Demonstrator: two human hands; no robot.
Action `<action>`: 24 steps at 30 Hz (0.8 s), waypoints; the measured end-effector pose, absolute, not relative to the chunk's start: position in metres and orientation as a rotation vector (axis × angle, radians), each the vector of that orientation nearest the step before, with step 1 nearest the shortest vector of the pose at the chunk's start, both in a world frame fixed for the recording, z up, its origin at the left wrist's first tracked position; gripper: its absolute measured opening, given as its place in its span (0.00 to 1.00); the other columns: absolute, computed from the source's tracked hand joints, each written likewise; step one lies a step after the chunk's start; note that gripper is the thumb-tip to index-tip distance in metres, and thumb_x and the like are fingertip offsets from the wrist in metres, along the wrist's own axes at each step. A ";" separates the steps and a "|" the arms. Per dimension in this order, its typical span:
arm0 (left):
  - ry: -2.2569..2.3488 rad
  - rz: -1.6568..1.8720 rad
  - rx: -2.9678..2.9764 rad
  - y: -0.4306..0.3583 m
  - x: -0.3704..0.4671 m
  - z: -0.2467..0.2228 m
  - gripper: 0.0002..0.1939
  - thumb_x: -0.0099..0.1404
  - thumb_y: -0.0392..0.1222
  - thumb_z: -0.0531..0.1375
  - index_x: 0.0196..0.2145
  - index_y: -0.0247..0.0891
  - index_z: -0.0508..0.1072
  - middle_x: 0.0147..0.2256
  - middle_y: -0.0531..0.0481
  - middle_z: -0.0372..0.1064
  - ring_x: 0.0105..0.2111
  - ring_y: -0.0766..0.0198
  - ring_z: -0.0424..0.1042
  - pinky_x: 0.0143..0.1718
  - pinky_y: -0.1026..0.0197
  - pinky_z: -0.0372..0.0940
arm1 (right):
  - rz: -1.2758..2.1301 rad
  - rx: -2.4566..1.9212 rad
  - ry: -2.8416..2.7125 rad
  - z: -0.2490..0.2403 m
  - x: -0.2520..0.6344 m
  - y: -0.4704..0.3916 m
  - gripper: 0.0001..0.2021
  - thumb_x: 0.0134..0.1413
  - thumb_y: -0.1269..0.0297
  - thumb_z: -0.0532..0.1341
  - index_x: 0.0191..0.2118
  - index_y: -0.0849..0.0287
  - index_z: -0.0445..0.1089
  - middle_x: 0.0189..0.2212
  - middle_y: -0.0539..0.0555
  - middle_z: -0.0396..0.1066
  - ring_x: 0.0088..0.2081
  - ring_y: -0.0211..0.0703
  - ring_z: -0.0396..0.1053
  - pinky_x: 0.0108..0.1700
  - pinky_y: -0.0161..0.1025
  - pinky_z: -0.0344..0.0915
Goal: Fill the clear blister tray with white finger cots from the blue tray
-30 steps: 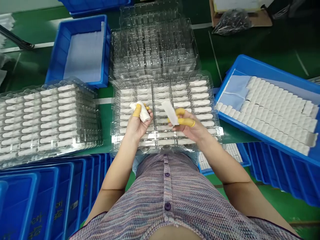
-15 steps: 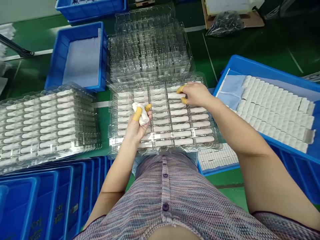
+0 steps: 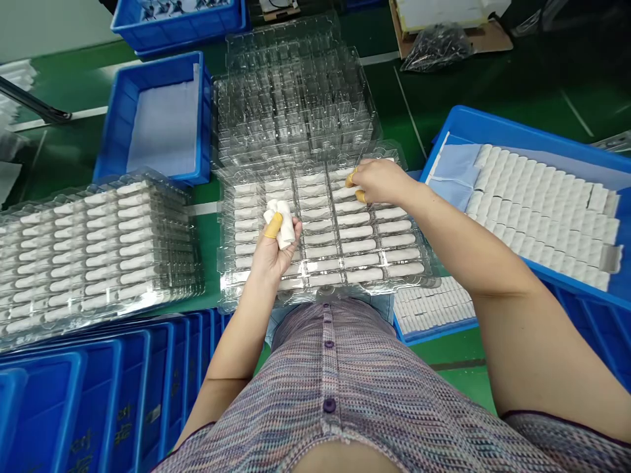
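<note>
The left hand (image 3: 273, 255) pinched short white cylindrical pieces (image 3: 284, 226) above a clear plastic compartmented tray (image 3: 334, 220). Farther off, the right hand (image 3: 377, 182) had moved from beside the left to the rear rows, apparently bringing one piece; whether it pinched that couldn't be told.
</note>
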State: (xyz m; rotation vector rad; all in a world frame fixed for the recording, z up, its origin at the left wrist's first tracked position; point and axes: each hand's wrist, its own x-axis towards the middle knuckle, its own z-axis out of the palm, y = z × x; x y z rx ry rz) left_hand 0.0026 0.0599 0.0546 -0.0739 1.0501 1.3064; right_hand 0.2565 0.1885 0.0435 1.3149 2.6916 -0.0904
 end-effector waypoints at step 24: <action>0.903 1.471 0.563 0.047 0.022 0.047 0.25 0.45 0.47 0.83 0.31 0.40 0.73 0.39 0.49 0.81 0.47 0.55 0.80 0.49 0.58 0.73 | -2.683 1.757 2.359 0.039 0.176 0.065 0.19 0.52 0.49 0.74 0.33 0.53 0.66 0.39 0.52 0.75 0.41 0.47 0.76 0.41 0.47 0.79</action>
